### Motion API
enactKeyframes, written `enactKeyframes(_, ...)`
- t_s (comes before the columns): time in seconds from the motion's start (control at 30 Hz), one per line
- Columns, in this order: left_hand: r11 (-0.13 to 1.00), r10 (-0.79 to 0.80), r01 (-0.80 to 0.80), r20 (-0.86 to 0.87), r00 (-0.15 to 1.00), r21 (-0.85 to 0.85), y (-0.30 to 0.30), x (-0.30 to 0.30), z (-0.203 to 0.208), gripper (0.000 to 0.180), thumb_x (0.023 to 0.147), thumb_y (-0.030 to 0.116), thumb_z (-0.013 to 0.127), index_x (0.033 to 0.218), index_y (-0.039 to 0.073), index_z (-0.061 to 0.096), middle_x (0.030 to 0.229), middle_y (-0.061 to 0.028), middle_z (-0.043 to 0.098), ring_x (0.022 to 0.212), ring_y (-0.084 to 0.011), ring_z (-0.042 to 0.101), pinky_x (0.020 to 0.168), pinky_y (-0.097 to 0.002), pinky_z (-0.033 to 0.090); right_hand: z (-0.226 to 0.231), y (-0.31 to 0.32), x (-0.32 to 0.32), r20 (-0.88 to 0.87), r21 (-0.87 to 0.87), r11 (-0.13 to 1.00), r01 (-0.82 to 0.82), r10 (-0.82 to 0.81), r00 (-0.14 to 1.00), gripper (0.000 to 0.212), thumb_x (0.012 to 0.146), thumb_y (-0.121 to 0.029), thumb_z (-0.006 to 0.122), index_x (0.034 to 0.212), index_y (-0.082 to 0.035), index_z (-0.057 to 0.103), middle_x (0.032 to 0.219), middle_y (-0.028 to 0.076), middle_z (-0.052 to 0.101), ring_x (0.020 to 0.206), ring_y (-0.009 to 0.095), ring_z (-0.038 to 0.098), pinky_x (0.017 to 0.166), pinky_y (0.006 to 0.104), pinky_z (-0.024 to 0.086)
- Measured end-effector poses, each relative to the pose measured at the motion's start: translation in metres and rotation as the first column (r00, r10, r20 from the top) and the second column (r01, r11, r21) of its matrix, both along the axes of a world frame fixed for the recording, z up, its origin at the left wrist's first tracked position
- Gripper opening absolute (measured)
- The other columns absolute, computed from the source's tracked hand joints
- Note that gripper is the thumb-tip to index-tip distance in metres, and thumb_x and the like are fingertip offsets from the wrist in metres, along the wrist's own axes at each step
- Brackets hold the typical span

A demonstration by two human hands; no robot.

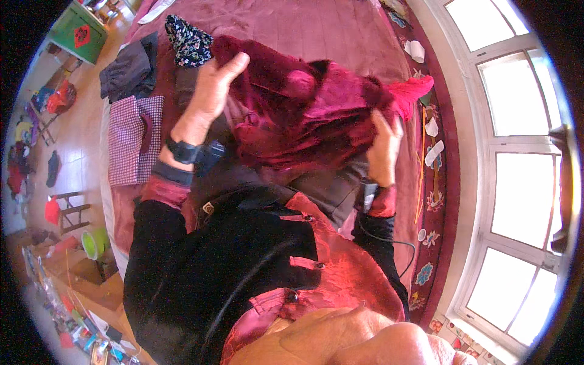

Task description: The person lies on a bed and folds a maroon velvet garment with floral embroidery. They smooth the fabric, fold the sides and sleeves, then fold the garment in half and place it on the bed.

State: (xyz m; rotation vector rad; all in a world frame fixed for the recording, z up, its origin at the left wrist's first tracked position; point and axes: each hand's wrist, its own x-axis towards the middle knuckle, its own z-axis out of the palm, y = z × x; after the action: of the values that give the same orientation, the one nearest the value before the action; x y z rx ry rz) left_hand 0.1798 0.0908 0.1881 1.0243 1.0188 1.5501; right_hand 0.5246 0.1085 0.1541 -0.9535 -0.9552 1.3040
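Observation:
A dark red velvet garment (286,109) is spread, crumpled, above my lap, its pile shining in the middle. At its left edge, my left hand (216,85) grips the cloth with the thumb on top and the fingers partly hidden. My right hand (384,143) holds the right lower side, the cloth pinched between thumb and fingers. A bright pink-red piece of cloth (413,94) sticks out at the garment's right end. Beyond my left hand lies a dark floral cloth (187,42). My legs in dark trousers (325,191) show below the garment.
A folded checked cloth (126,140) and folded grey clothes (129,70) lie on the left side of the pink bed (310,27). Windows (523,188) run along the right, beside a patterned border. A cable (406,258) trails from my right wrist. A green bin (92,243) stands on the floor.

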Motion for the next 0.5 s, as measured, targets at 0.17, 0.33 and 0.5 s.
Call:
enactKeyframes(0.17, 0.986, 0.143, -0.134, -0.086, 0.986, 0.102, -0.029, -0.059, 0.052, 0.031, 0.091, 0.015, 0.069, 0.118, 0.001, 0.066, 0.11, -0.004, 0.069, 0.098, -0.0137, 0.064, 0.091, -0.0316, 0.049, 0.036, -0.029, 0.063, 0.705, 0.609, 0.791, -0.06, -0.506, 0.497, 0.03, 0.086, 0.003, 0.06, 0.116, 0.002, 0.067, 0.13, 0.021, 0.053, 0.122, 0.032, 0.052, 0.103, 0.0389, 0.043)
enactKeyframes(0.33, 0.909, 0.336, -0.2, -0.359, 0.871, 0.367, -0.04, -0.079, 0.089, 0.036, 0.088, 0.017, 0.07, 0.119, -0.001, 0.066, 0.111, -0.0069, 0.07, 0.099, -0.0173, 0.065, 0.093, -0.0311, 0.047, 0.082, -0.028, 0.042, -0.009, 0.213, 0.92, 0.328, -0.334, 0.942, 0.048, 0.085, 0.002, 0.054, 0.132, 0.004, 0.054, 0.131, 0.017, 0.058, 0.119, 0.028, 0.057, 0.103, 0.0406, 0.043)
enactKeyframes(0.5, 0.727, 0.541, -0.445, -0.835, -0.097, 0.523, 0.091, -0.107, 0.089, 0.037, 0.095, 0.014, 0.06, 0.128, -0.001, 0.056, 0.115, -0.0154, 0.066, 0.11, -0.0229, 0.063, 0.095, -0.0335, 0.049, 0.107, 0.099, -0.001, 0.361, 0.44, 0.888, 0.137, -0.314, 0.878, 0.035, 0.093, -0.014, 0.063, 0.124, 0.003, 0.061, 0.114, 0.011, 0.069, 0.103, 0.018, 0.064, 0.091, 0.0294, 0.05)
